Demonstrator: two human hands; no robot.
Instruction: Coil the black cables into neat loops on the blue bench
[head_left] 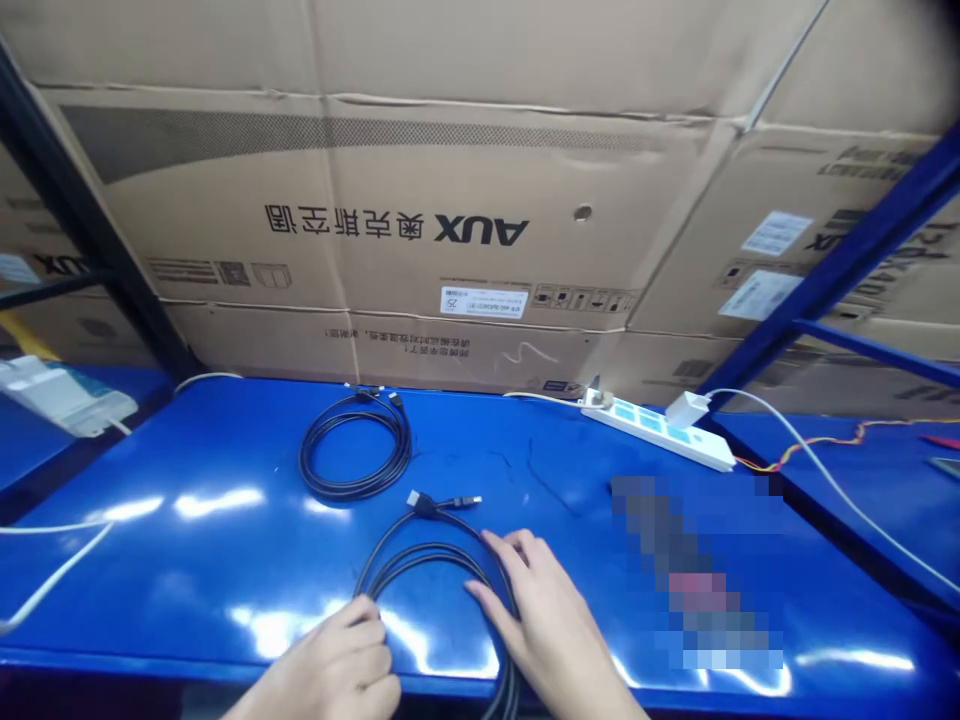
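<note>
A black cable [431,552] lies in loose loops at the front of the blue table, its two plug ends pointing away from me. My left hand [337,660] is closed around the left side of the loops. On the right side, my right hand [544,615] has its thumb and fingers around the strands. The lower part of the loops hangs past the table's front edge and runs out of view. Farther back lies a second black cable [356,490], neatly coiled, with its plugs at the top.
A white power strip [652,425] with a charger [686,408] plugged in sits at the back right. Cardboard boxes [390,270] stand behind the blue table [217,570]. A pixelated patch covers something at right. Blue metal posts [862,250] frame the sides; a white cord [56,580] lies left.
</note>
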